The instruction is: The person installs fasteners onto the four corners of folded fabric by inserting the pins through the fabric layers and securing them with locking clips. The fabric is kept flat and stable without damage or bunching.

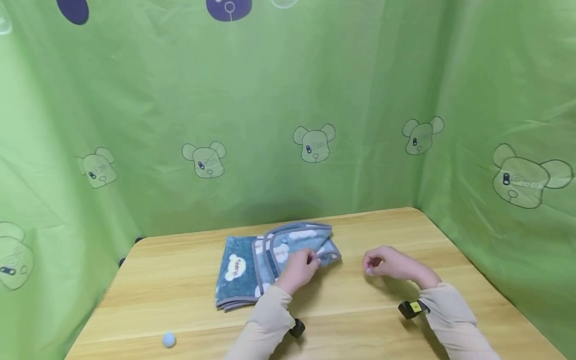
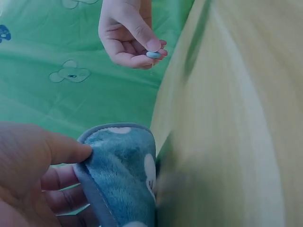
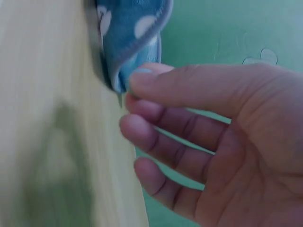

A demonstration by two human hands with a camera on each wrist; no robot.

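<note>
A folded teal fleece blanket (image 1: 236, 287) with grey edging and white bear prints lies on the table. My left hand (image 1: 298, 270) pinches its grey-edged right corner between thumb and fingers; in the left wrist view the plush blanket corner (image 2: 125, 175) stands raised by the thumb. To the right, apart from the blanket, my right hand (image 1: 396, 264) hovers over the table with fingers curled. Between its thumb and forefinger it pinches a small light-blue oval piece (image 2: 153, 55). Just beyond these fingertips in the right wrist view is the blanket's edge (image 3: 137, 47).
A small pale-blue ball (image 1: 168, 340) sits at the table's front left. The wooden table (image 1: 180, 280) is enclosed by green curtains (image 1: 261, 190) printed with bear heads, at the back and both sides. A black wrist camera (image 1: 408, 310) is strapped over the right sleeve.
</note>
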